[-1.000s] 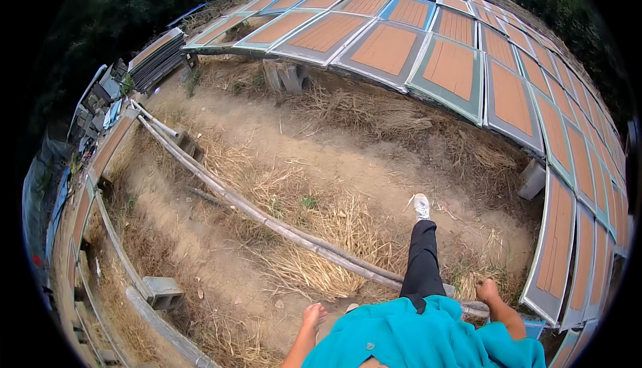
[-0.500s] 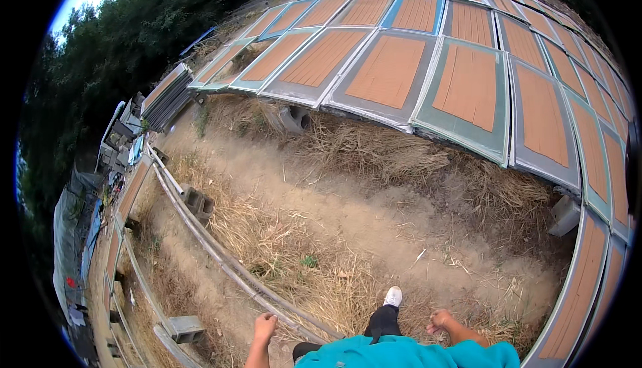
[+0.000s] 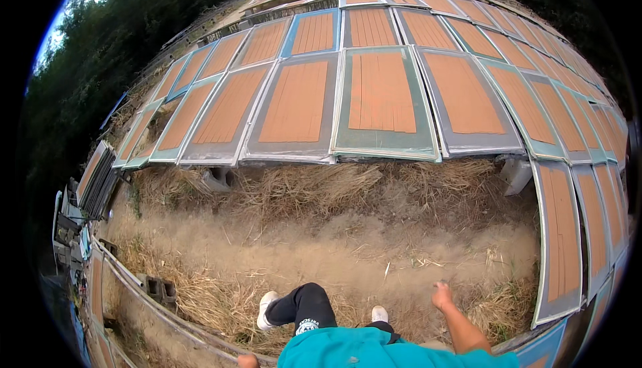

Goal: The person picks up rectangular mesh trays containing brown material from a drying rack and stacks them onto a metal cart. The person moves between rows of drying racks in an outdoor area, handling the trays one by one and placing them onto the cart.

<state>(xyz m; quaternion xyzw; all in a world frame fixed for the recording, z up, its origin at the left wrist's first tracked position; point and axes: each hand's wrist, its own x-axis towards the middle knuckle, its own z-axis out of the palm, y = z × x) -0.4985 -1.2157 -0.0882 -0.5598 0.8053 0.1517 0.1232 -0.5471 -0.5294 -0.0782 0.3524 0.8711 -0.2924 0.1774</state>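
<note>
My right hand hangs over the dirt path with its fingers loosely curled and nothing in them. At the lower edge, my left hand shows only as a rounded, closed shape beside a long pole; most of it is cut off. Neither hand touches anything. The nearest drying screen on the right is a framed mesh panel with orange-brown strips laid flat on it, some way from my right hand. Ahead, a similar green-edged screen lies in a long row across the path.
Rows of screens rest on concrete blocks. Dry straw lies under their front edge. More screens are stacked at the far left. A hollow block sits near the poles, and a blue-framed screen is at the lower right.
My view has turned right, so the screens and poles shift left. My legs have stepped, with both shoes now showing. My right hand has swung forward; my left has dropped toward the lower edge.
</note>
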